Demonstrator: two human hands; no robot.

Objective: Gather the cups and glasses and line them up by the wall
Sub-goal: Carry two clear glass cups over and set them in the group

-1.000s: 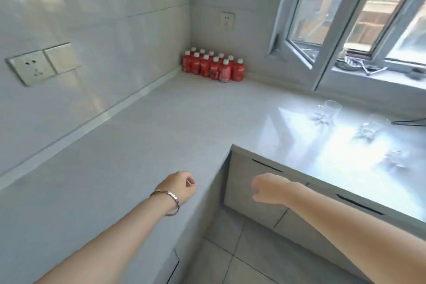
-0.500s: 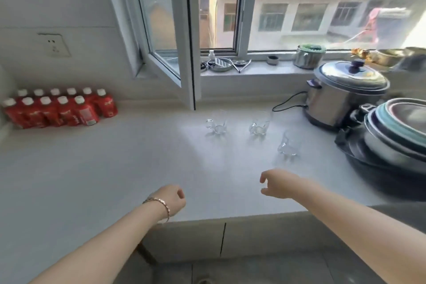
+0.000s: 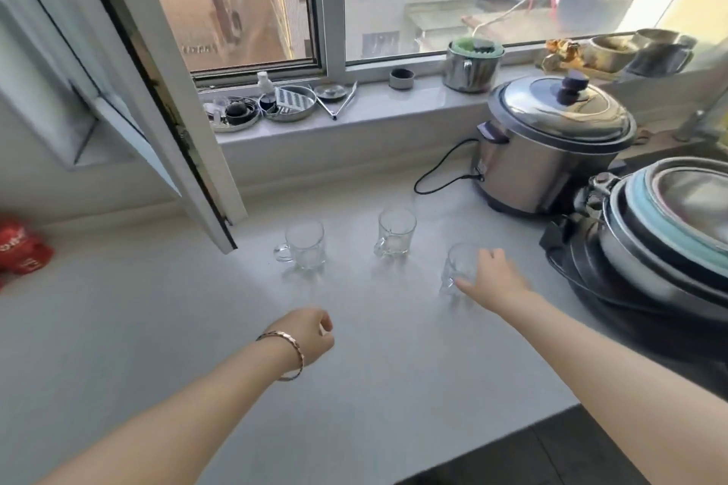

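Three clear glass mugs stand on the white counter [image 3: 157, 307] below the window. The left mug [image 3: 305, 246] and the middle mug [image 3: 396, 232] stand free, handles to the left. My right hand [image 3: 496, 280] wraps the right mug [image 3: 457, 268], thumb at its front and fingers over its far side; the mug rests on the counter. My left hand [image 3: 307, 335], with a bracelet on its wrist, hovers over the counter in a loose fist with nothing in it, in front of the left mug.
A steel rice cooker [image 3: 551, 146] with a black cable [image 3: 437, 177] stands at the right, with stacked pots and pans [image 3: 669, 232] beside it. An open window sash [image 3: 169, 110] juts over the counter. Red bottles [image 3: 19, 252] sit far left. The windowsill holds small kitchen items.
The view has swung from the left corner to the window. My right hand has reached forward and closed around the right mug. My left hand has moved forward over the counter.
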